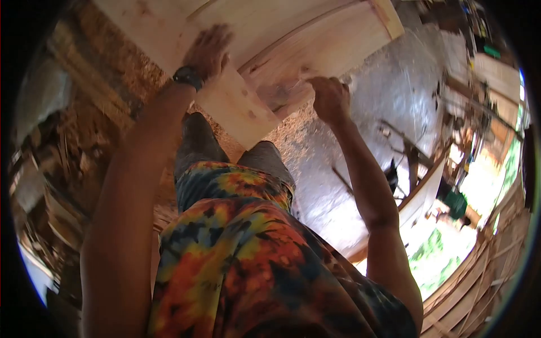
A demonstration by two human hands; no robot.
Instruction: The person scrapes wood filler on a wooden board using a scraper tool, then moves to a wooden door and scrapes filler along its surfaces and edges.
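A pale wooden panel with framed edges point(315, 42) spans the top of the view. My left hand point(208, 52), with a dark watch on its wrist, lies on the panel's left part, fingers stretched out and slightly blurred. Near the panel's lower right edge is my right hand point(331, 100), its fingers curled together; whether anything is between them is too small to tell. A wide board end point(239, 110) of the same pale wood points down toward my legs, between the two hands.
Sawdust point(298, 132) covers part of the grey floor point(394, 84). Wood scraps and boards point(67, 169) are piled on the left. On the right are a leaning white board point(422, 194), metal and wooden pieces, and a person in dark green point(453, 204).
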